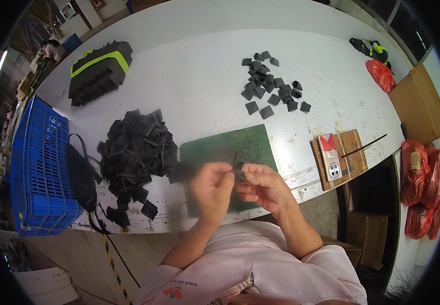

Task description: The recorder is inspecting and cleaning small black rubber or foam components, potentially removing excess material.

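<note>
Both hands meet above the near edge of a green cutting mat on a white table. My left hand and my right hand pinch a small black fabric piece between their fingertips. A thin brown stick-like tool pokes up just above the piece; which hand holds it I cannot tell. A big heap of black cut pieces lies left of the mat. Several folded black pieces are scattered farther back on the right.
A blue plastic crate stands at the table's left end, with a black strap beside it. A black and neon-yellow stack sits far left. A wooden board carries a phone. Red bags and a cardboard box stand to the right.
</note>
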A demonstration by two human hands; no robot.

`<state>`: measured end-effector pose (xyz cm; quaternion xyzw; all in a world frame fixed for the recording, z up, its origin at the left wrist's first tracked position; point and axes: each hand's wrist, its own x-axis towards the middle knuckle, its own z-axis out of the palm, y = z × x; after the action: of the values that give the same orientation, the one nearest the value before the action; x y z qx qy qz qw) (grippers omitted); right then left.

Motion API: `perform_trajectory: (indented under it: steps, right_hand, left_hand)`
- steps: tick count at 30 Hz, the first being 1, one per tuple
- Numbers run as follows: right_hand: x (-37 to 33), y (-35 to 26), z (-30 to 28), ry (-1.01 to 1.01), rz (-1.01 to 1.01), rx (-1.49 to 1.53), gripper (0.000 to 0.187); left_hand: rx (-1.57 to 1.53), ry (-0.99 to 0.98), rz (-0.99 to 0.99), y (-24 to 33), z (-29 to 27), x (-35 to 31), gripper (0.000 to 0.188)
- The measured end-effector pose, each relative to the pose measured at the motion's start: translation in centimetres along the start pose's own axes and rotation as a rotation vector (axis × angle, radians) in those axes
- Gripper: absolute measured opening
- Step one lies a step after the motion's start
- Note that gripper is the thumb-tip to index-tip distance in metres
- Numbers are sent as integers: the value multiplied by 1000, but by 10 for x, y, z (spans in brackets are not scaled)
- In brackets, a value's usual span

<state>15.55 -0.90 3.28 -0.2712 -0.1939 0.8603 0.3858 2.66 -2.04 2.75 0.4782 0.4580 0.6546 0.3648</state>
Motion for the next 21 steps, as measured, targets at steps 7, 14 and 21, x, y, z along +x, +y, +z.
perform_trajectory:
  steps: [7, 14, 21]
  right_hand:
    - [10, -39, 38, -121, -263, -452, 18]
    - [34, -38, 0, -138, -126, -369, 19]
    - [44, -45, -5, -316, -205, -425, 24]
  left_hand:
    - [-1350, -427, -712, 9, -17, 37, 19]
    - [-1170, -338, -835, -16, -22, 38, 20]
    - [-1214, -192, -923, -7, -16, 43, 18]
